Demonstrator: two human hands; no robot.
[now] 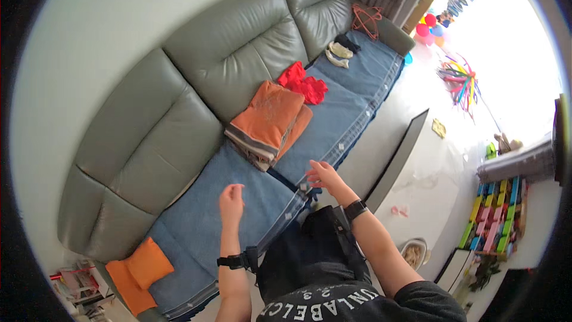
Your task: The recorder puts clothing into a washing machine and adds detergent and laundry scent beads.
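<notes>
My left hand (231, 203) hovers over the blue sofa cover (263, 205) with its fingers loosely curled. Nothing shows in it, though its palm is hidden and I cannot tell how far the fingers close. My right hand (325, 176) is above the front edge of the cover, fingers spread, holding nothing. Beyond both hands, a stack of folded orange textiles (270, 109) with a grey-striped edge rests against the sofa's backrest. Crumpled red fabric (308, 85) lies behind the stack. Dark straps circle both of my forearms.
A grey-green leather sofa (232, 44) runs along the wall. Small pale garments (339, 53) and a dark cloth lie at its far end. An orange pillow (149, 261) is at its near end. On the right stand a low table (411, 174) and colourful storage bins (494, 217).
</notes>
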